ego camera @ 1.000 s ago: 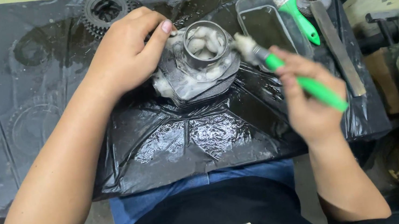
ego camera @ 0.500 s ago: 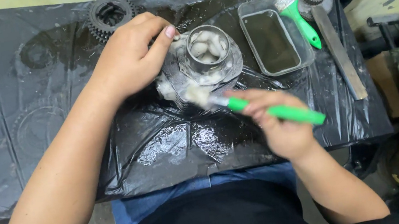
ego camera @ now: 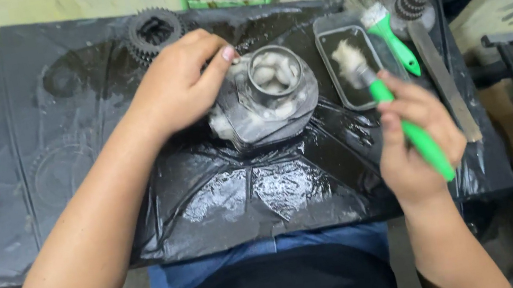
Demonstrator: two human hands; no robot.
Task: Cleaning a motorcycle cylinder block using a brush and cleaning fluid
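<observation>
L hand (ego camera: 179, 84), centre frame, gripped the foamy metal part (ego camera: 267, 94) on the black-covered table (ego camera: 69, 198). R hand (ego camera: 416, 151), right of frame, was clenched round a green brush (ego camera: 400, 119), bristles in the tray (ego camera: 354, 67). 2nd brush (ego camera: 389, 36), file (ego camera: 446, 82) upper right; gear (ego camera: 152, 32) upper left.

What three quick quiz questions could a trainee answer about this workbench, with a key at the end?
1. True or false: the right hand holds a green-handled brush with its bristles over the small dark tray.
2. Which hand steadies the foamy metal engine part?
3. Multiple choice: the gear lies A) inside the tray, B) beyond the left hand, C) on the flat file.

Key: 1 true; 2 left; 3 B.
</observation>
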